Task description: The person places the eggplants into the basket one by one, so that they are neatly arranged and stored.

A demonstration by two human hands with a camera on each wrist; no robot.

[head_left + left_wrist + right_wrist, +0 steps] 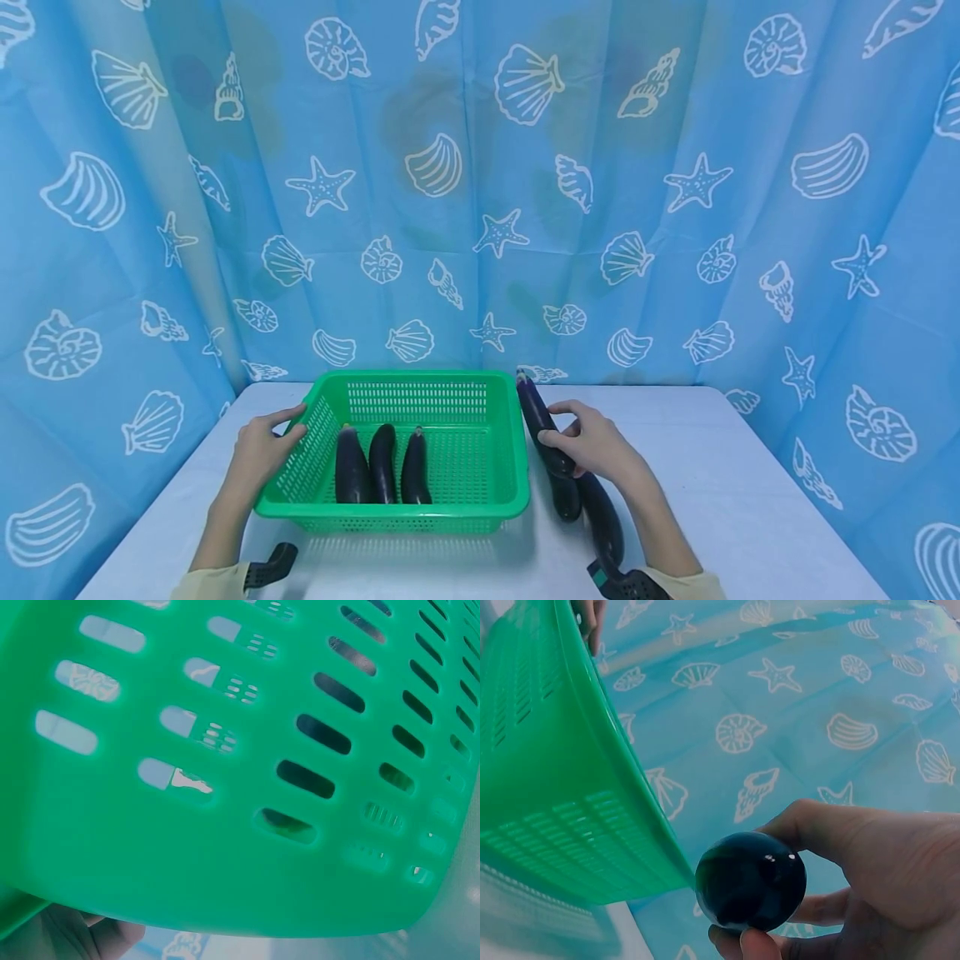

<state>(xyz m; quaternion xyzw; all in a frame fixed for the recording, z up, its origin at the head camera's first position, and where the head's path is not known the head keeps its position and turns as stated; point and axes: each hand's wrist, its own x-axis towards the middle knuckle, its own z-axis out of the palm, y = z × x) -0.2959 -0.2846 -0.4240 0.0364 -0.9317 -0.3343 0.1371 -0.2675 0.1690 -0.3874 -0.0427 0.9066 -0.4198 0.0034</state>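
"Eggplant (532,410) being held: where?"

"Just right of green basket (390,513), pointing away and a bit left."

"Nearer hand?"

"Right hand (597,444), pinched round it. Left hand (258,450) at basket's other side, grip hard to tell."

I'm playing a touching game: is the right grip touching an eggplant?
Touching. The right wrist view shows the right grip curled round an eggplant, with a fingertip against its rounded end.
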